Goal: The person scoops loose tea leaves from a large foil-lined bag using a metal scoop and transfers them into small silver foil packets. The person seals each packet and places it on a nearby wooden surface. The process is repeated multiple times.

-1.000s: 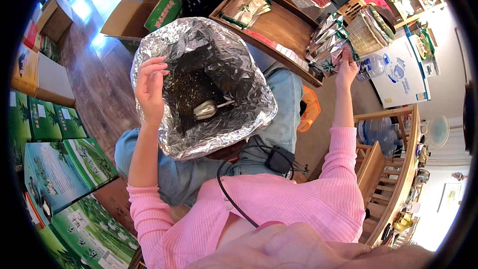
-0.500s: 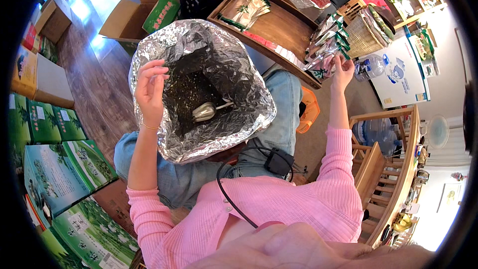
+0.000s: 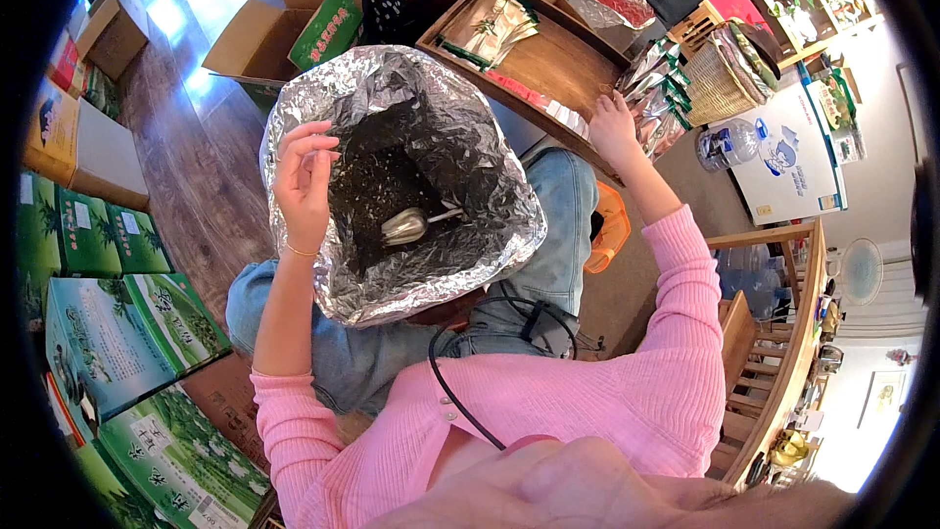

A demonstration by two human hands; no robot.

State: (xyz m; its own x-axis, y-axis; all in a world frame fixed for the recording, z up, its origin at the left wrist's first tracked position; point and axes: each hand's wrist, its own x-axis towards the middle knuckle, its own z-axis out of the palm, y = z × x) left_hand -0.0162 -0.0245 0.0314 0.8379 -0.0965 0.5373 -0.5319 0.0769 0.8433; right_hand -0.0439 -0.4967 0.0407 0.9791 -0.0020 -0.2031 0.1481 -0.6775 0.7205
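Note:
A foil-lined container (image 3: 497,227) sits over my legs, holding dark loose leafy material and a metal scoop (image 3: 404,226). My left hand (image 3: 304,181) is at the container's left rim, fingers loosely bent and apart, holding nothing. My right hand (image 3: 615,132) is over the right part of a wooden tray (image 3: 570,60), fingers apart, just left of a row of upright silver-and-green pouches (image 3: 658,98); whether it touches them, I cannot tell. More flat pouches (image 3: 487,27) lie in the tray's left end, and small white packets line its near side.
An open cardboard box (image 3: 245,39) stands back left, green cartons (image 3: 117,333) are stacked at my left. A water jug (image 3: 725,147), a wicker basket (image 3: 715,83) and a wooden chair (image 3: 764,382) are at my right. An orange bin (image 3: 607,230) stands beside my leg; a cable crosses my lap.
My right hand has left the top of the upright pouches and moved leftward into the tray. My left hand stays at the rim with little movement.

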